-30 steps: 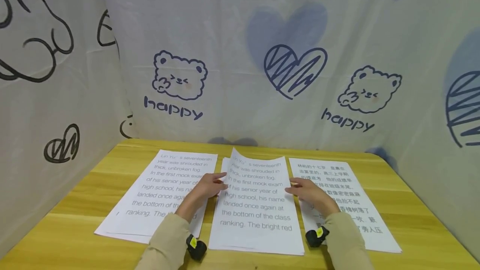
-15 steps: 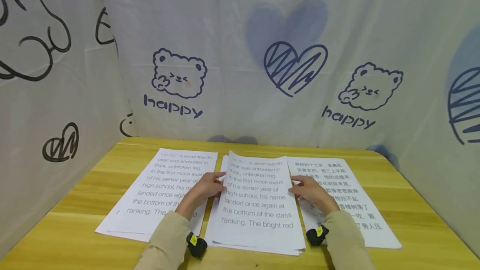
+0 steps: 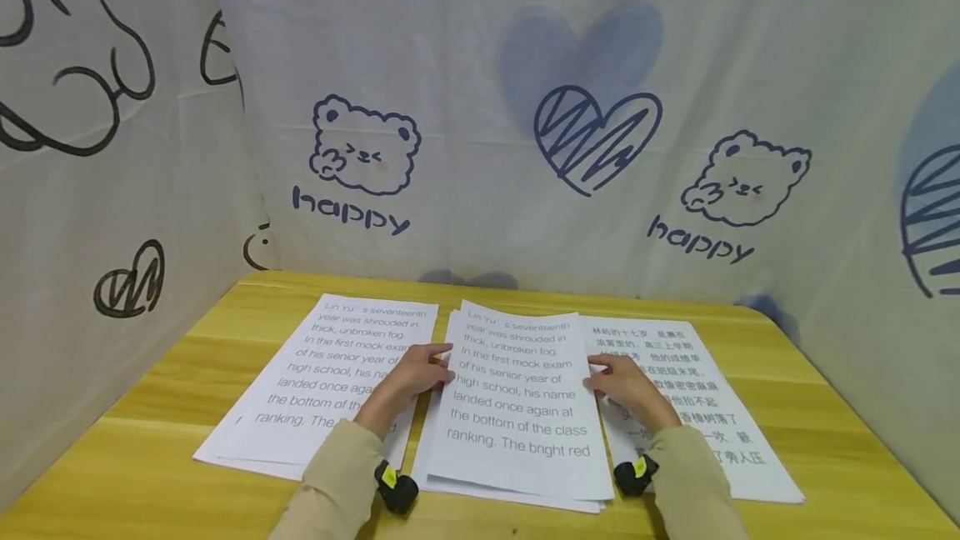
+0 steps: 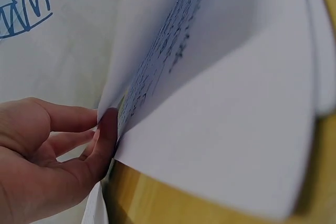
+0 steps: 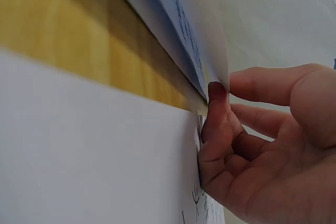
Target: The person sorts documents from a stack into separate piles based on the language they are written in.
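Note:
The printed sheet of paper [image 3: 513, 407], with large English text, is held over the middle paper stack [image 3: 429, 440]. My left hand [image 3: 414, 375] pinches its left edge, and my right hand [image 3: 630, 386] pinches its right edge. In the left wrist view, the thumb and a finger of the left hand [image 4: 58, 153] meet on the sheet's edge [image 4: 128, 30], with more paper below. A fingertip of the right hand [image 5: 268, 129] lies under the sheet [image 5: 212, 40] in the right wrist view. The sheet covers most of the stack, whose left and bottom edges stick out.
On the yellow wooden table [image 3: 150, 407], another English stack [image 3: 330, 390] lies left, partly behind the left forearm. A stack with Chinese text [image 3: 720, 423] lies right, partly under the right hand. A patterned white cloth [image 3: 465, 148] hangs behind the table.
The held sheet's raised, curled top has come down and flattened. The sheet has shifted slightly right with my right hand, and the stack beneath now shows along its left side.

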`<state>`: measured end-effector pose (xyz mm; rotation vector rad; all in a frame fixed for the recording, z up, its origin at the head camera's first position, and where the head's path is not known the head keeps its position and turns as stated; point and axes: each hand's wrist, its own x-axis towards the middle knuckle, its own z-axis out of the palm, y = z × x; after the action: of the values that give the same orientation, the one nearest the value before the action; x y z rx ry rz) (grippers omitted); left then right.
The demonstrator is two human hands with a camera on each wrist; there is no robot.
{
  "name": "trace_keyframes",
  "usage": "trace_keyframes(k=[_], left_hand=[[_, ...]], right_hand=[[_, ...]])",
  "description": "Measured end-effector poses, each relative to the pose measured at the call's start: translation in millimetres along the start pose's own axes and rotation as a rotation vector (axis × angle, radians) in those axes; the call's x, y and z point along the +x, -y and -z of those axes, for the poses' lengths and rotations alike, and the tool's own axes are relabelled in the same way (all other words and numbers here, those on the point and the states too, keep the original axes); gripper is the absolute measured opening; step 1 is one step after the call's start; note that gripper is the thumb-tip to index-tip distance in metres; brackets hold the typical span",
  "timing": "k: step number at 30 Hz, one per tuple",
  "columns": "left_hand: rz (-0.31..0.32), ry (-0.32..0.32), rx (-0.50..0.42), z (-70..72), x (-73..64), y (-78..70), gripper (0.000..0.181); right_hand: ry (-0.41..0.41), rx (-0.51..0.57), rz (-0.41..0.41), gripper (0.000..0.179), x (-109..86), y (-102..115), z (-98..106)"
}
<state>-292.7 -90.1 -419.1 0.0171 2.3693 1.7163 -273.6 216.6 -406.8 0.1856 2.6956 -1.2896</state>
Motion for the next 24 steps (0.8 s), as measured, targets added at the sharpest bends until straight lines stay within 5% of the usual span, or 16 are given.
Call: trace_keyframes(k=[18, 24], left_hand=[[0.015, -0.044, -0.046, -1.6, 0.3, -0.6, 0.051], [0.022, -0.067, -0.125, -1.6, 2.5, 1.0, 0.048]], right_hand=[[-0.022, 0.005, -0.044, 0.052, 1.2, 2.4, -1.9], [-0.034, 0.08, -0.033, 0.053, -1.3, 8.2, 0.9]])
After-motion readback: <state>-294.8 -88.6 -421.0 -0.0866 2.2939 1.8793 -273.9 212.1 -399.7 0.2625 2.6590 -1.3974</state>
